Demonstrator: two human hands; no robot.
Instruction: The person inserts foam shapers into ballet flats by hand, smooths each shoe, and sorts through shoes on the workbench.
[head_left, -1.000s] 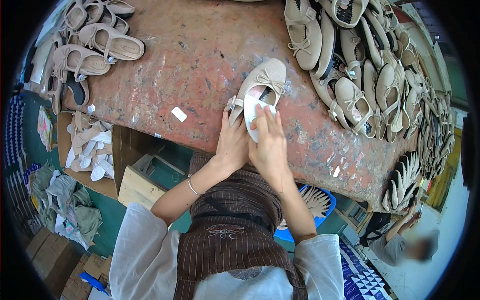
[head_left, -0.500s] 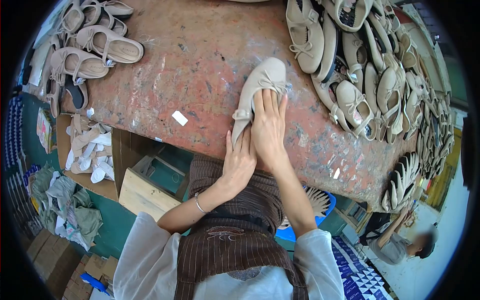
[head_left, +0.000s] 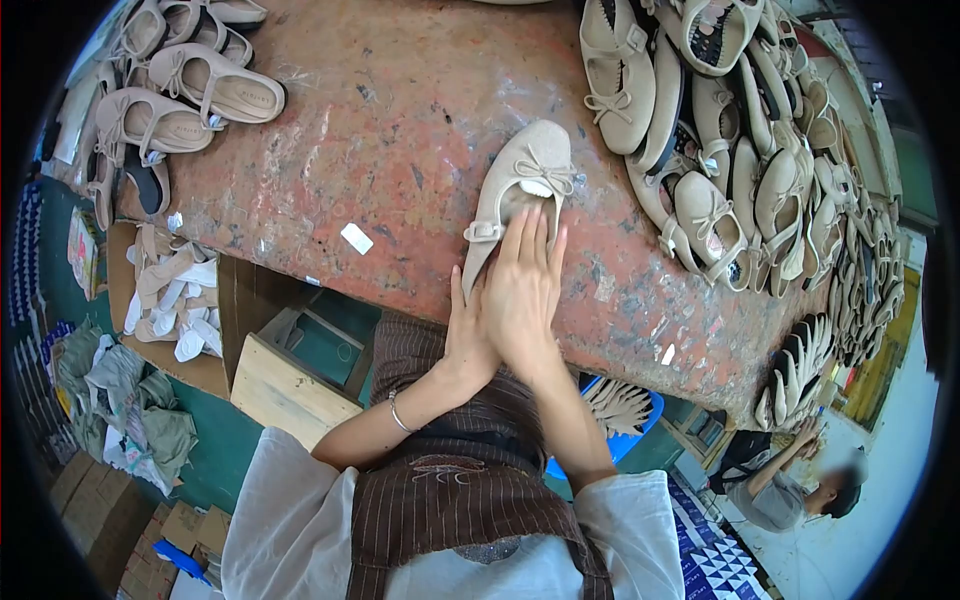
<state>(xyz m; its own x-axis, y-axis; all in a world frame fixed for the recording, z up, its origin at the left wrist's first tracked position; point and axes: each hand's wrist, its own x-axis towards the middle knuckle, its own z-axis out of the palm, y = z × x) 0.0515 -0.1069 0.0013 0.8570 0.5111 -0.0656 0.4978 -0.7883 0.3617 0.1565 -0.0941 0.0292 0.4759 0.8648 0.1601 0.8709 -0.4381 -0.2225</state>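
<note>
A beige suede Mary Jane shoe (head_left: 515, 165) with a small bow and a buckled strap lies on the worn red-brown worktable (head_left: 400, 150), toe pointing away from me. My left hand (head_left: 470, 335) is at the heel end, its fingers around the back of the shoe and partly hidden under the other hand. My right hand (head_left: 525, 285) lies over the heel opening, with fingers stretched flat into the shoe on the insole. Something white shows inside near the toe.
Piled beige shoes (head_left: 705, 215) cover the table's right side; more shoes (head_left: 215, 85) stand at the left. A small white label (head_left: 356, 238) lies left of my hands. Below are a box of insoles (head_left: 175, 300) and a blue basket (head_left: 640, 415). Another person (head_left: 785, 490) sits at lower right.
My right hand has drawn back from the toe toward the heel, uncovering the bow and the white piece inside. My left hand has shifted slightly toward me.
</note>
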